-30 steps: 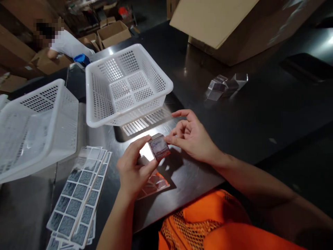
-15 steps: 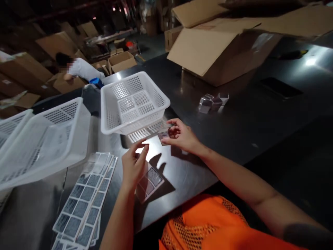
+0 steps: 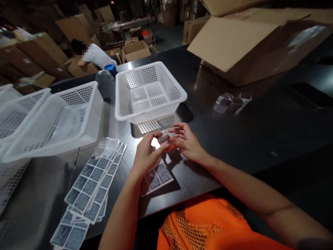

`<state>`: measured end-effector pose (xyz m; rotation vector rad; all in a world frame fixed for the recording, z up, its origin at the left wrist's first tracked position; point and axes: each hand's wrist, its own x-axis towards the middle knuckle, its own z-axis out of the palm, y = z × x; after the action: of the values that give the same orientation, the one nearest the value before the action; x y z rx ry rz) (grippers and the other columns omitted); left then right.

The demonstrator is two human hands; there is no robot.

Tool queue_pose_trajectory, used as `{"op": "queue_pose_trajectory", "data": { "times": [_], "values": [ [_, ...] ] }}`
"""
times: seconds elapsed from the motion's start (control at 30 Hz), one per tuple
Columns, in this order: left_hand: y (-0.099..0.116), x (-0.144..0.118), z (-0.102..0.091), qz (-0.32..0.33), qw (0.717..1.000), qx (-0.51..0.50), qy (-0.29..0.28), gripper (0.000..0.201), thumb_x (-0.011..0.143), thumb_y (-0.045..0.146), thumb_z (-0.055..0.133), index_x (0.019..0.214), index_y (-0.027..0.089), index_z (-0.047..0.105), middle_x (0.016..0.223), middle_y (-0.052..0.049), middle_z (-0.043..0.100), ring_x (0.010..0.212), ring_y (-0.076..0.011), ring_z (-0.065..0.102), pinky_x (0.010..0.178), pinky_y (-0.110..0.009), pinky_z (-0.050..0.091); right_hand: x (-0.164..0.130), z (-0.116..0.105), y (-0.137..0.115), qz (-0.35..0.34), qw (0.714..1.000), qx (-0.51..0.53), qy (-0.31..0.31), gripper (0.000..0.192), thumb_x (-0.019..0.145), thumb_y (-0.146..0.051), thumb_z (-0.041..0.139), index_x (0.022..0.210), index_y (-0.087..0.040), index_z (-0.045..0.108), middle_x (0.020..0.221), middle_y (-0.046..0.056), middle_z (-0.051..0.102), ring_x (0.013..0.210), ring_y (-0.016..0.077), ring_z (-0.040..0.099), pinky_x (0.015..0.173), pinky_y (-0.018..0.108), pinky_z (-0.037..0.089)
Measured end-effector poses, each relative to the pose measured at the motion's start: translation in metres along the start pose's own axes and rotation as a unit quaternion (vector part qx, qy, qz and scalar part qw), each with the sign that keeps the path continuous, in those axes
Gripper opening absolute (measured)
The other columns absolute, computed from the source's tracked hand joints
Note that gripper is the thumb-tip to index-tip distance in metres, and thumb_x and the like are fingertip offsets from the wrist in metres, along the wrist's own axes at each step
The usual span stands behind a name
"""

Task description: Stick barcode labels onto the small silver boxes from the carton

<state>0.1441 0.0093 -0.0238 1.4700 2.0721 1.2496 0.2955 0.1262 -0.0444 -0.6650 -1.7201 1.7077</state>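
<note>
Both hands meet over the steel table around a small clear plastic piece with a dark patch on it. My left hand grips it from the left between thumb and forefinger. From the right, my right hand has thumb and fingertips on it, the upper fingers fanned out. Whether the piece is a box or flat, I cannot tell. Partly hidden under my left hand lies a sheet of grey square stickers. To the left, more sticker sheets are piled in an overlapping stack.
A white perforated basket stands just beyond my hands. More white baskets are at the left. Clear plastic boxes and a large open carton sit on the right. In the background a person bends among cartons.
My hands were apart, the right holding the clear piece and the left in a pinch; now they have come together on it. The view has shifted, moving the baskets rightward and up.
</note>
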Motion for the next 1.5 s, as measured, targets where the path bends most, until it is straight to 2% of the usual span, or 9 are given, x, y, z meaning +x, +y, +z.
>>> {"op": "queue_pose_trajectory", "data": {
  "times": [0.13, 0.3, 0.47, 0.6, 0.8, 1.03, 1.13, 1.27, 1.5],
  "values": [
    [0.000, -0.003, 0.006, -0.021, 0.993, 0.054, 0.098, 0.038, 0.089, 0.042, 0.068, 0.120, 0.021, 0.063, 0.118, -0.009, 0.067, 0.108, -0.0252, 0.066, 0.082, -0.036, 0.053, -0.017, 0.009, -0.006, -0.033, 0.991, -0.113, 0.071, 0.059, 0.068, -0.041, 0.086, 0.114, -0.023, 0.053, 0.116, 0.008, 0.064, 0.094, 0.0205, 0.064, 0.077, 0.033, 0.055],
    [-0.007, -0.006, 0.016, -0.005, 0.972, 0.123, 0.199, 0.045, 0.091, 0.041, 0.065, 0.130, 0.021, 0.060, 0.120, -0.013, 0.065, 0.101, -0.0255, 0.069, 0.068, -0.033, 0.053, -0.033, 0.020, -0.005, 0.003, 0.987, -0.112, -0.116, 0.020, 0.076, -0.027, 0.078, 0.090, -0.020, 0.064, 0.080, -0.001, 0.067, 0.070, 0.0136, 0.059, 0.064, 0.026, 0.048],
    [-0.009, -0.011, 0.020, 0.028, 0.963, 0.162, 0.213, 0.046, 0.090, 0.045, 0.066, 0.130, 0.022, 0.063, 0.119, -0.012, 0.066, 0.081, -0.0197, 0.070, 0.059, -0.029, 0.051, -0.032, 0.019, -0.001, 0.004, 0.987, -0.118, -0.107, 0.033, 0.081, -0.013, 0.065, 0.114, -0.021, 0.070, 0.085, 0.001, 0.077, 0.078, 0.0173, 0.073, 0.073, 0.028, 0.056],
    [0.000, -0.011, 0.020, 0.012, 0.955, 0.149, 0.256, 0.042, 0.088, 0.038, 0.070, 0.126, 0.020, 0.065, 0.113, -0.012, 0.067, 0.081, -0.0199, 0.069, 0.062, -0.030, 0.052, -0.033, 0.014, 0.001, -0.150, 0.959, -0.227, -0.081, 0.023, 0.089, -0.015, 0.063, 0.107, -0.023, 0.075, 0.094, 0.003, 0.080, 0.083, 0.0198, 0.076, 0.077, 0.030, 0.060],
    [0.007, -0.004, 0.020, -0.037, 0.946, 0.128, 0.296, 0.041, 0.086, 0.033, 0.072, 0.125, 0.022, 0.065, 0.112, -0.011, 0.067, 0.093, -0.0237, 0.069, 0.074, -0.033, 0.056, -0.030, 0.010, 0.005, -0.431, 0.827, -0.360, -0.028, 0.020, 0.101, -0.024, 0.053, 0.096, -0.021, 0.073, 0.099, 0.007, 0.078, 0.087, 0.0214, 0.076, 0.074, 0.034, 0.060],
    [-0.008, 0.011, -0.002, -0.125, 0.935, -0.131, 0.306, 0.043, 0.077, 0.041, 0.078, 0.113, 0.020, 0.070, 0.115, -0.011, 0.071, 0.111, -0.0266, 0.066, 0.102, -0.044, 0.050, -0.029, 0.002, -0.012, -0.551, 0.798, -0.216, -0.112, 0.025, 0.105, -0.021, 0.047, 0.100, -0.019, 0.071, 0.094, 0.006, 0.076, 0.103, 0.0192, 0.067, 0.097, 0.037, 0.054],
    [-0.020, 0.017, -0.006, -0.167, 0.917, -0.291, 0.216, 0.062, 0.069, 0.054, 0.083, 0.119, 0.020, 0.068, 0.113, -0.010, 0.074, 0.101, -0.0229, 0.071, 0.095, -0.039, 0.055, -0.025, -0.008, -0.026, -0.460, 0.876, -0.096, -0.108, 0.015, 0.100, -0.032, 0.061, 0.091, -0.023, 0.069, 0.093, 0.004, 0.073, 0.100, 0.0181, 0.066, 0.092, 0.033, 0.056],
    [-0.019, 0.013, 0.001, -0.180, 0.859, -0.478, 0.034, 0.081, 0.055, 0.056, 0.093, 0.125, 0.025, 0.067, 0.101, -0.003, 0.077, 0.085, -0.0199, 0.074, 0.082, -0.034, 0.061, -0.016, -0.019, -0.034, -0.216, 0.973, 0.074, -0.018, 0.022, 0.086, -0.042, 0.080, 0.083, -0.025, 0.066, 0.084, -0.001, 0.067, 0.085, 0.0153, 0.066, 0.082, 0.030, 0.056],
    [-0.008, -0.004, 0.023, -0.200, 0.840, -0.496, -0.091, 0.076, 0.064, 0.050, 0.091, 0.130, 0.031, 0.059, 0.114, -0.005, 0.076, 0.088, -0.0202, 0.075, 0.084, -0.037, 0.062, -0.011, -0.017, -0.037, 0.069, 0.965, 0.254, -0.025, 0.047, 0.063, -0.046, 0.094, 0.080, -0.021, 0.059, 0.078, -0.004, 0.064, 0.070, 0.0110, 0.061, 0.070, 0.026, 0.053]
  ]
}}
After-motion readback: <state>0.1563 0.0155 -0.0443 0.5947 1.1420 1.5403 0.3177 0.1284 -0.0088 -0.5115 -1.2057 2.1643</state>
